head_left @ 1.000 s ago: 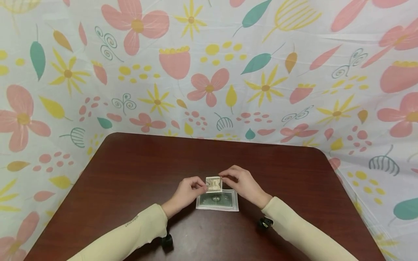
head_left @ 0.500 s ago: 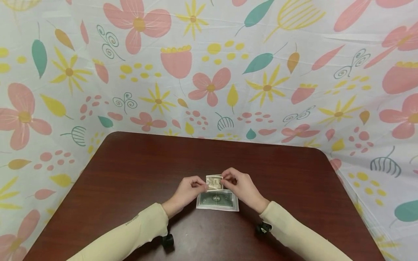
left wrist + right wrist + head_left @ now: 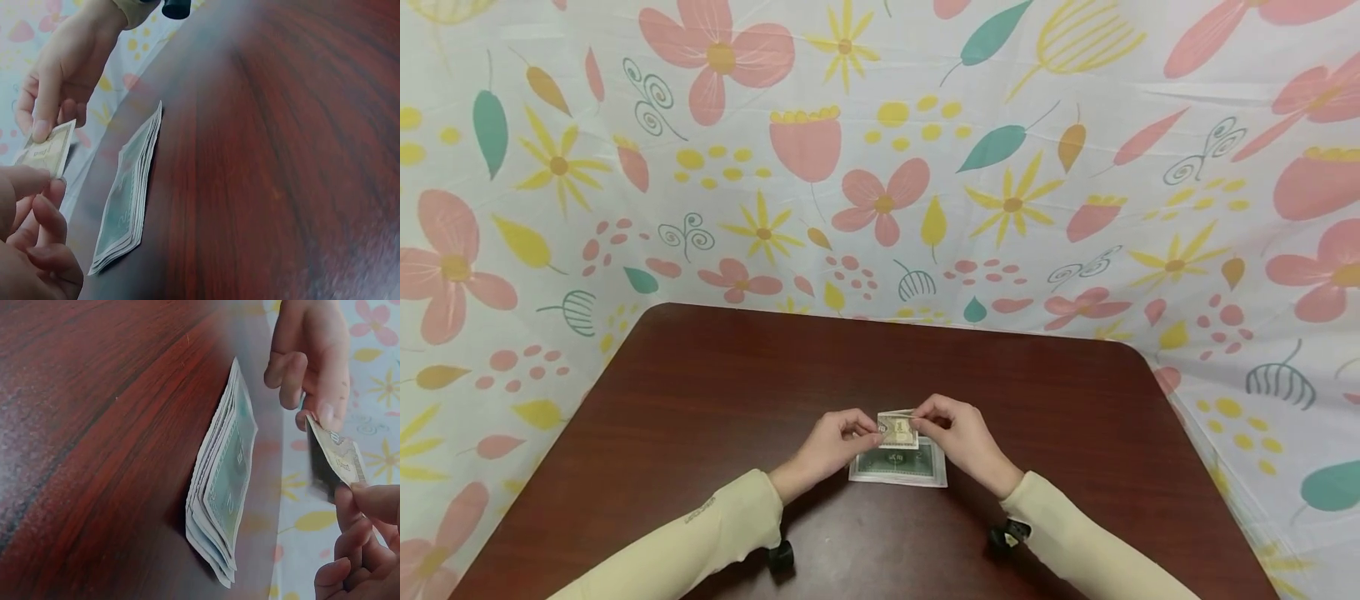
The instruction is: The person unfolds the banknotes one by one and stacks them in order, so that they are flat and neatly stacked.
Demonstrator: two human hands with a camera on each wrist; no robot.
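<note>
Between my two hands is a small brownish banknote [image 3: 898, 433], folded over and raised above the table. My left hand [image 3: 833, 442] pinches its left end with thumb and fingers. At the other end, my right hand [image 3: 961, 432] pinches the upper right corner. The right wrist view shows the fold of the banknote [image 3: 337, 453] from the side, with a dark back layer behind the lit face. Just below it lies a stack of green banknotes [image 3: 897, 468], its layered edges visible in the left wrist view; the held note covers part of its far edge.
The dark reddish-brown table [image 3: 737, 375] reaches back to a floral cloth [image 3: 880, 125] hung behind and along the sides. A black wrist camera [image 3: 781, 557] sits under the left sleeve, another black device [image 3: 1007, 533] under the right.
The right hand, earlier beside the note with fingers loosely apart, now pinches its right end. The folded note has shifted slightly toward me and to the right. The green stack stays put.
</note>
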